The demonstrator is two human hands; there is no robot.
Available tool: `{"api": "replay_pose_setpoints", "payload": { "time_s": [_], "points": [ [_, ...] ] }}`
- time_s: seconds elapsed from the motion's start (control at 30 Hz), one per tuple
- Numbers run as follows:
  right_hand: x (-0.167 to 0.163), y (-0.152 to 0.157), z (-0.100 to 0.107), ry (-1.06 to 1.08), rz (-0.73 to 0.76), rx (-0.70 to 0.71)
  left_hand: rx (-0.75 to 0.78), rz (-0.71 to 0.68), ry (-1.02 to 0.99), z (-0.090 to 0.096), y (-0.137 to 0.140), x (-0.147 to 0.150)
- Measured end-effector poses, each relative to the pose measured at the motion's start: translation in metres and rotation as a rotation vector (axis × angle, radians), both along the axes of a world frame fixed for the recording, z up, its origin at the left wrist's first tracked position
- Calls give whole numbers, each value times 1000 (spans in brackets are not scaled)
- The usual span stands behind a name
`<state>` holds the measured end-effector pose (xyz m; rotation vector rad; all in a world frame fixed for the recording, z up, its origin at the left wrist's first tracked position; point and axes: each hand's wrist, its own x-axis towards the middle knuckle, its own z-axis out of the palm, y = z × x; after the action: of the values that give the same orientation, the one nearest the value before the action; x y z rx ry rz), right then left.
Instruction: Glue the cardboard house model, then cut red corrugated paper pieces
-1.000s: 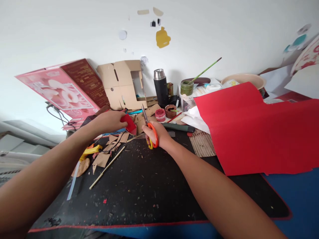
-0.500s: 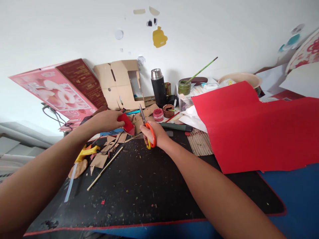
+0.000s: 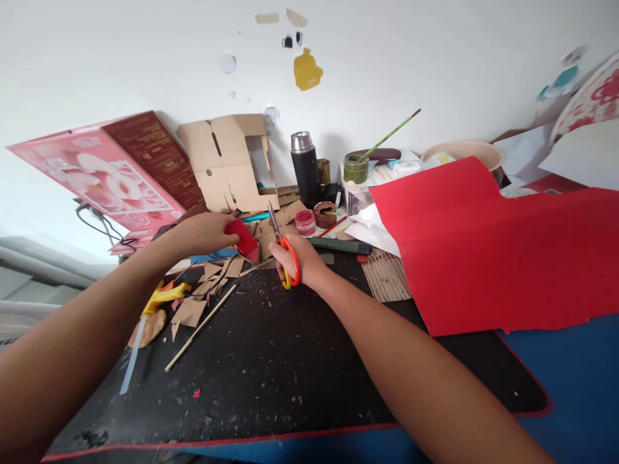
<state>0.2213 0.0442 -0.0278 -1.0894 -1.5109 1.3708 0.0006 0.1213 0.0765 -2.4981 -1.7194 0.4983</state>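
My left hand (image 3: 209,233) is closed on a small folded piece of red card (image 3: 245,241), which it holds above the back of the black mat (image 3: 285,361). Beside it, my right hand (image 3: 300,259) grips scissors (image 3: 291,263) with orange and yellow handles. Their blades point up and away, close together, a short way to the right of the red piece and apart from it. Brown cardboard scraps (image 3: 189,312) lie below my left hand. Part of the left fingers is hidden behind the red piece.
A large red corrugated sheet (image 3: 493,258) covers the right side. Along the back stand a black thermos (image 3: 305,171), a cut cardboard box (image 3: 227,164), paint jars (image 3: 305,222) and a green jar with a brush (image 3: 356,169). A yellow glue gun (image 3: 167,294) and a wooden stick (image 3: 200,328) lie left.
The whole view has shifted slightly, so everything appears a little further left. Both hands keep their hold on the red card and the scissors.
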Motion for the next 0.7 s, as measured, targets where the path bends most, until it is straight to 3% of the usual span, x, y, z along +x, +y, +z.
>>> {"api": "replay_pose_setpoints", "payload": {
  "time_s": [0.7],
  "points": [
    [0, -1, 4, -18, -14, -11, -23, 2, -42, 2, 1, -2]
  ]
}}
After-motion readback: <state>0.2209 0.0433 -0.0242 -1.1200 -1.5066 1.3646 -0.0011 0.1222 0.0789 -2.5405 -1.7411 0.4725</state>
